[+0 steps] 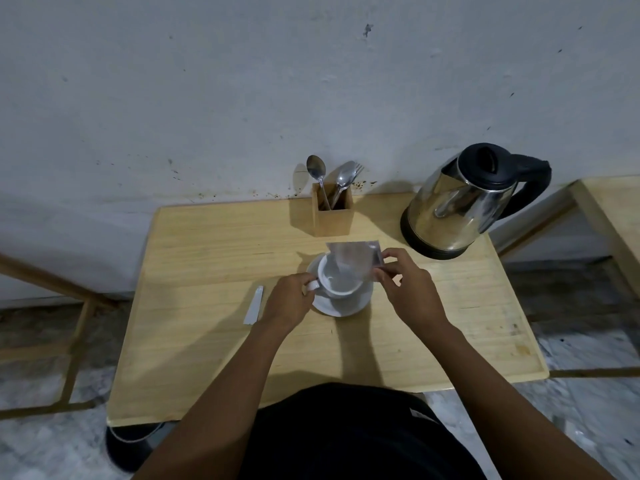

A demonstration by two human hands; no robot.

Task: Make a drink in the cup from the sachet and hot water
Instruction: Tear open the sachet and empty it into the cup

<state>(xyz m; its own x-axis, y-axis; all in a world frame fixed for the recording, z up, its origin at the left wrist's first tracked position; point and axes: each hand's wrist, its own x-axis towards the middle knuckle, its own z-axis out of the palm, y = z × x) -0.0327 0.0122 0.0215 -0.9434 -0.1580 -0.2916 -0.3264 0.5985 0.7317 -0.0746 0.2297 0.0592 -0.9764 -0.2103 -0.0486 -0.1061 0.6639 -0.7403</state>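
A white cup (pixel 341 284) stands on a white saucer (pixel 346 306) in the middle of the wooden table. My left hand (pixel 289 299) grips the cup's handle on its left side. My right hand (pixel 410 289) pinches the corner of a silver sachet (pixel 353 259), which is tilted over the cup's mouth and looks blurred. A steel electric kettle (pixel 460 202) with a black lid and handle stands at the back right of the table.
A wooden holder (pixel 332 216) with two spoons and a fork stands at the back by the wall. A torn-off white strip (pixel 254 310) lies left of my left hand. The table's (pixel 207 341) front edge is near my body; another table (pixel 616 216) is at right.
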